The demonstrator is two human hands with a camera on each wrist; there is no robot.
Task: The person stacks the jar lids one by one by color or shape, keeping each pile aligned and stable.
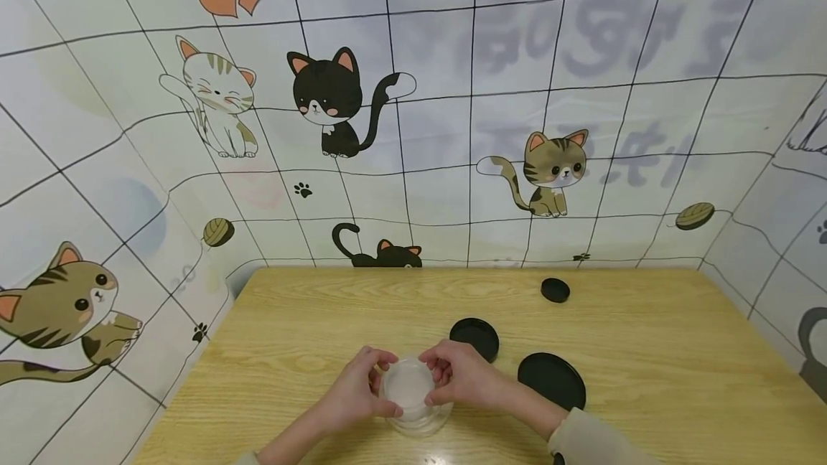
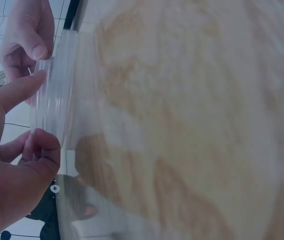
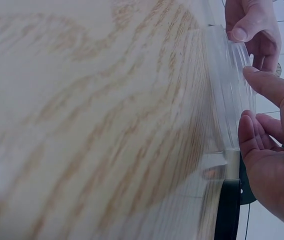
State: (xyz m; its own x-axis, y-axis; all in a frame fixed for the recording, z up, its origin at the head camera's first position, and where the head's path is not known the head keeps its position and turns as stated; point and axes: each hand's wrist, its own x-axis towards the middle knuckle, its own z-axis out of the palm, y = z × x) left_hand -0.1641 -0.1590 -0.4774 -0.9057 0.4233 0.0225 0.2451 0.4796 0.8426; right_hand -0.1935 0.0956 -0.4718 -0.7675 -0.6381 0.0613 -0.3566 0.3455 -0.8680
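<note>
On the table in front of me, a small round clear plastic container (image 1: pixel 408 384) sits on top of a wider clear round piece (image 1: pixel 421 428). My left hand (image 1: pixel 358 391) grips its left side between thumb and fingers. From the right, my right hand (image 1: pixel 464 377) holds the opposite side the same way. The left wrist view shows the clear stack (image 2: pixel 57 95) edge-on, with ribbed layers. In the right wrist view the fingertips of both hands touch the upper rim of the stack (image 3: pixel 232 90). Whether the layers are nested or just piled, I cannot tell.
Three black round discs, looking like lids, lie beyond and right of my hands: a small one (image 1: pixel 555 290), a medium one (image 1: pixel 474 339) and a large one (image 1: pixel 552 380) near my right forearm. Cat-patterned walls (image 1: pixel 439 128) border the wooden table (image 1: pixel 310 321).
</note>
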